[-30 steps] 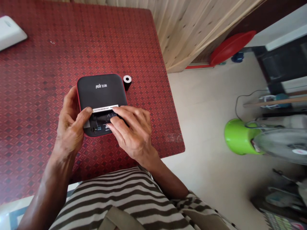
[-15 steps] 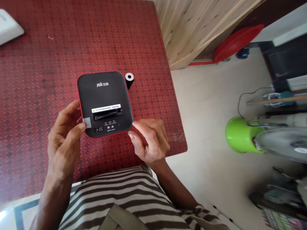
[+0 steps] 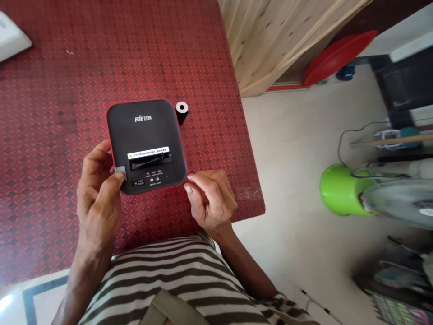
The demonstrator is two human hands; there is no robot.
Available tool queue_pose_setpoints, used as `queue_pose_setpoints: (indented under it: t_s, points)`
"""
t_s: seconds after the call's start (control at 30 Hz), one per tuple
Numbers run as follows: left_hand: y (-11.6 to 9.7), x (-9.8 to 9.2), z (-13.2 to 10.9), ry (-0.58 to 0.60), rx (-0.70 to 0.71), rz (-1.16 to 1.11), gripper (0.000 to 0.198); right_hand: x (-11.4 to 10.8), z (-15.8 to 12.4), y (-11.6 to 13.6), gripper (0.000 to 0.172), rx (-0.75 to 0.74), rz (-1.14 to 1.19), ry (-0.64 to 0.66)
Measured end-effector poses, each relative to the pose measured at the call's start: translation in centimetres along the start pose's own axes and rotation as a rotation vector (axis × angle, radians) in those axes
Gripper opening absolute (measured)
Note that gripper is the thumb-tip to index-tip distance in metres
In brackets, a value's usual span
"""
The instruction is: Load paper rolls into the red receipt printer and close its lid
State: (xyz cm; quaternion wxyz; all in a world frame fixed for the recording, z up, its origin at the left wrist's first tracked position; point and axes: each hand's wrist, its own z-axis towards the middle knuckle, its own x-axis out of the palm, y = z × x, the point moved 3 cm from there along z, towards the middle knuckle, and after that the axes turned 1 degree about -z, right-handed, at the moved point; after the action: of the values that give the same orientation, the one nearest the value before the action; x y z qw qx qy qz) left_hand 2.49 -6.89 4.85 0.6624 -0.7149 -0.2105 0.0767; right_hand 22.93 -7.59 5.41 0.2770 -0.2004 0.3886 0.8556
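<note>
A black receipt printer [image 3: 145,131] with a red rim lies on the table, its label slot facing up with a white warning strip along it. A small greyish sticker tab [image 3: 120,171] sits at its lower left edge. My left hand [image 3: 101,189] is closed at that edge, thumb at the tab and fingers curled against the printer's side. Close by the lower right corner is my right hand [image 3: 213,196], fingers bent, with a small gap between thumb and index finger; whether it touches the printer is hard to tell. A paper roll [image 3: 181,108] stands upright against the printer's upper right side.
The red patterned table [image 3: 216,135] ends on the right above a pale floor. At the upper left is part of a white object [image 3: 11,38]. A wooden panel [image 3: 260,40] borders the table. On the floor side are a green bucket [image 3: 334,189] and a fan [image 3: 399,198].
My left wrist and palm have shifted to the right, with the thumb still at the tab. My right hand has barely moved, its thumb a little higher. The view has drifted slightly.
</note>
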Motion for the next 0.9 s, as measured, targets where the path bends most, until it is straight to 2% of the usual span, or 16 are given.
queue_pose_setpoints:
  t_s: [0.23,0.4,0.53,0.7,0.77,0.9]
  points:
    - [0.0,0.3,-0.1,-0.056,-0.062,-0.038,0.054,0.1,0.3,-0.1,0.01,0.009,-0.006,-0.003]
    - [0.1,0.7,0.2,-0.116,-0.014,-0.072,0.049,0.3,0.4,0.0,0.008,0.002,-0.001,-0.014]
    - [0.3,0.8,0.1,-0.129,-0.042,-0.056,0.05,0.2,0.7,-0.1,0.008,-0.004,-0.012,-0.007]
    - [0.0,0.3,-0.2,-0.104,-0.025,-0.041,0.044,-0.3,3.6,0.3,0.009,-0.078,-0.032,-0.009]
    - [0.2,-0.2,0.3,-0.083,-0.016,-0.079,0.036,0.2,5.6,0.7,0.012,-0.151,-0.082,0.081]
    - [1.3,-1.6,2.5,-0.102,0.079,-0.062,0.028,3.9,9.4,1.3,0.019,-0.278,-0.279,0.442]
